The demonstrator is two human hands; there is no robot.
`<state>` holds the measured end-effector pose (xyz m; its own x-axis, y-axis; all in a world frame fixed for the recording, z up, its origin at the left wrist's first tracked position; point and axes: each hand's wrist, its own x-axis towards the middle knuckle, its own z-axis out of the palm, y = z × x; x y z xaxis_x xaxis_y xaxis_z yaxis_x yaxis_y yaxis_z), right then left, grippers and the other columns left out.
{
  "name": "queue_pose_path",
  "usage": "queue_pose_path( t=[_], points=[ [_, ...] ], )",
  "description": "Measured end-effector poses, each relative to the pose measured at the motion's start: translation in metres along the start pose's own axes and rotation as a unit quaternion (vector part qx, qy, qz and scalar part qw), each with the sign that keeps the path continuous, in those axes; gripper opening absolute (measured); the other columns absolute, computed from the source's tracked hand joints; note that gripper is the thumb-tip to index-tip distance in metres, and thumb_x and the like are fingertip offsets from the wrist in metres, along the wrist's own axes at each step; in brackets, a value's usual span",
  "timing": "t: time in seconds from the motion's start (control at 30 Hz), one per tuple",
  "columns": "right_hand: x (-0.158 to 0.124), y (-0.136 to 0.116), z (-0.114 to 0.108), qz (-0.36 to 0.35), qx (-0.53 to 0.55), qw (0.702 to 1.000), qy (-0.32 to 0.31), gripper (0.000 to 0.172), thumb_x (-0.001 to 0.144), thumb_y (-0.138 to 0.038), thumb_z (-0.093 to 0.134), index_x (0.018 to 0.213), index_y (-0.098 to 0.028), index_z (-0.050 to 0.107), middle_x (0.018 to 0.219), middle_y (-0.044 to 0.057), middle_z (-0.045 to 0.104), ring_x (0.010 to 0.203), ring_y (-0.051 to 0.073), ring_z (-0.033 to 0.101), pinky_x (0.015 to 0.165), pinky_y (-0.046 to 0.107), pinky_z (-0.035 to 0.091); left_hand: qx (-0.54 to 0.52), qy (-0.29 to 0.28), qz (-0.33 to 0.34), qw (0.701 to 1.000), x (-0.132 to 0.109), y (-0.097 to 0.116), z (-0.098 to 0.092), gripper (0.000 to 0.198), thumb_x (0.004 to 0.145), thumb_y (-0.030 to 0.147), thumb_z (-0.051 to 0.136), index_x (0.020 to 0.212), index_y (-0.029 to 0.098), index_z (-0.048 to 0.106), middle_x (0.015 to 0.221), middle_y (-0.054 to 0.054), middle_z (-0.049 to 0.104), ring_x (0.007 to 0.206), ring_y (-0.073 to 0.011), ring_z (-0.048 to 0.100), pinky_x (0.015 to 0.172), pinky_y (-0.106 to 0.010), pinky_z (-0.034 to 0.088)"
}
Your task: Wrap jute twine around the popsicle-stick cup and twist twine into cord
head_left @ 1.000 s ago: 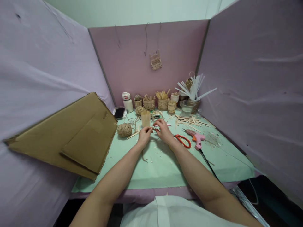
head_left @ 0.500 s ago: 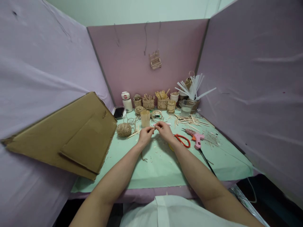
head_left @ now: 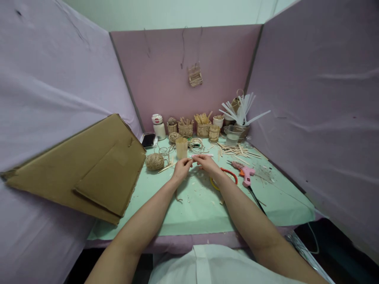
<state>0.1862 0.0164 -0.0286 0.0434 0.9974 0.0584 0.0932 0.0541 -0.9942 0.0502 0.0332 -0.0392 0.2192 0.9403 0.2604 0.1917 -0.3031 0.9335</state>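
Note:
My left hand [head_left: 182, 169] and my right hand [head_left: 207, 163] meet at the middle of the table, fingertips pinched close together. Whatever lies between the fingers is too small to make out. A short end of brown twine [head_left: 178, 198] shows beside my left wrist; whether it runs up to the fingers is hidden. Just behind the hands stands a pale cup of wooden sticks [head_left: 181, 148]. Scissors with red and yellow handles [head_left: 231, 173] lie partly under my right forearm. To the left sits a ball of twine [head_left: 154, 161].
A pink glue gun [head_left: 247, 173] with a black cord lies at the right, near scattered thin sticks [head_left: 237, 150]. Stick-filled baskets [head_left: 185, 129], a white jar [head_left: 159, 128] and a clear water cup [head_left: 233, 136] line the back. Cardboard [head_left: 100, 169] leans on the left; fabric walls enclose the table.
My right hand has lowered and flattened slightly, its fingertips still against the left hand's. More of the scissors' yellow handle shows. My left hand has barely moved.

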Motion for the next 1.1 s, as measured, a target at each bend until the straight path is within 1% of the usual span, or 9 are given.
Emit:
queue_pose_path(
  t=[0.1, 0.2, 0.37, 0.57, 0.7, 0.83, 0.9, 1.0, 1.1],
  points=[
    [0.001, 0.000, 0.000, 0.001, 0.021, 1.000, 0.012, 0.021, 0.068, -0.038, 0.057, 0.071, -0.018, 0.061, 0.070, 0.000, 0.061, 0.064, 0.013, 0.049, 0.052, 0.022, 0.034, -0.019, -0.009, -0.013, 1.000, 0.000, 0.001, 0.001, 0.023, 0.070, 0.036, 0.057, 0.069, 0.016, 0.066, 0.058, 0.000, 0.056, 0.061, -0.0136, 0.050, 0.061, -0.024, 0.038],
    [0.003, 0.002, 0.001, -0.013, 0.016, 1.000, 0.021, 0.019, 0.067, -0.037, 0.057, 0.067, -0.018, 0.059, 0.065, -0.001, 0.058, 0.061, 0.012, 0.048, 0.053, 0.022, 0.034, -0.018, -0.005, -0.021, 1.000, -0.001, 0.001, 0.002, 0.022, 0.070, 0.036, 0.058, 0.070, 0.015, 0.066, 0.059, 0.000, 0.057, 0.061, -0.0132, 0.051, 0.061, -0.024, 0.038],
    [0.006, 0.009, 0.004, -0.051, -0.008, 0.998, 0.035, 0.020, 0.066, -0.037, 0.058, 0.069, -0.017, 0.060, 0.064, -0.002, 0.057, 0.060, 0.012, 0.047, 0.056, 0.023, 0.035, -0.018, 0.042, -0.016, 0.999, 0.000, -0.002, 0.003, 0.019, 0.068, 0.031, 0.063, 0.074, 0.014, 0.066, 0.070, -0.002, 0.063, 0.064, -0.0125, 0.052, 0.063, -0.025, 0.041],
    [0.008, 0.013, 0.007, -0.093, -0.050, 0.993, 0.053, 0.021, 0.066, -0.037, 0.058, 0.062, -0.016, 0.058, 0.059, -0.002, 0.053, 0.057, 0.012, 0.044, 0.056, 0.023, 0.033, -0.026, 0.069, -0.014, 0.997, 0.000, -0.006, 0.003, 0.016, 0.067, 0.030, 0.063, 0.071, 0.014, 0.065, 0.068, -0.002, 0.062, 0.065, -0.0131, 0.054, 0.065, -0.025, 0.041],
    [0.008, 0.012, 0.007, -0.120, -0.085, 0.988, 0.041, 0.019, 0.069, -0.035, 0.055, 0.062, -0.017, 0.059, 0.060, -0.001, 0.055, 0.059, 0.013, 0.046, 0.058, 0.024, 0.034, -0.027, 0.093, -0.021, 0.995, 0.000, -0.007, 0.002, 0.014, 0.066, 0.028, 0.063, 0.069, 0.015, 0.065, 0.067, -0.001, 0.062, 0.066, -0.0135, 0.054, 0.066, -0.026, 0.041],
    [0.009, 0.013, 0.007, -0.119, -0.100, 0.987, 0.046, 0.020, 0.071, -0.032, 0.051, 0.068, -0.016, 0.062, 0.067, 0.001, 0.061, 0.063, 0.014, 0.050, 0.061, 0.025, 0.035, -0.059, 0.107, -0.033, 0.992, 0.000, -0.004, 0.002, 0.013, 0.064, 0.027, 0.063, 0.068, 0.015, 0.065, 0.067, -0.001, 0.062, 0.067, -0.0136, 0.053, 0.066, -0.026, 0.041],
    [0.009, 0.014, 0.007, -0.118, -0.110, 0.986, 0.051, 0.021, 0.071, -0.032, 0.050, 0.069, -0.016, 0.063, 0.068, 0.001, 0.061, 0.064, 0.014, 0.050, 0.060, 0.025, 0.034, -0.084, 0.106, -0.045, 0.990, 0.000, -0.003, 0.002, 0.014, 0.062, 0.028, 0.064, 0.068, 0.015, 0.065, 0.067, -0.001, 0.062, 0.067, -0.0133, 0.052, 0.064, -0.025, 0.040],
    [0.009, 0.015, 0.006, -0.110, -0.122, 0.985, 0.045, 0.024, 0.070, -0.036, 0.051, 0.061, -0.016, 0.060, 0.059, -0.001, 0.055, 0.059, 0.012, 0.045, 0.055, 0.023, 0.030, -0.124, 0.097, -0.082, 0.984, 0.000, -0.002, 0.003, 0.017, 0.059, 0.030, 0.066, 0.068, 0.016, 0.065, 0.066, -0.001, 0.060, 0.064, -0.0120, 0.049, 0.058, -0.023, 0.036],
    [0.009, 0.016, 0.005, -0.076, -0.118, 0.990, 0.019, 0.026, 0.068, -0.038, 0.053, 0.058, -0.015, 0.058, 0.052, -0.003, 0.048, 0.053, 0.010, 0.039, 0.052, 0.022, 0.026, -0.193, 0.075, -0.131, 0.969, 0.000, -0.002, 0.004, 0.019, 0.056, 0.029, 0.069, 0.067, 0.016, 0.064, 0.065, 0.000, 0.057, 0.060, -0.0093, 0.046, 0.052, -0.020, 0.031]
  ],
)
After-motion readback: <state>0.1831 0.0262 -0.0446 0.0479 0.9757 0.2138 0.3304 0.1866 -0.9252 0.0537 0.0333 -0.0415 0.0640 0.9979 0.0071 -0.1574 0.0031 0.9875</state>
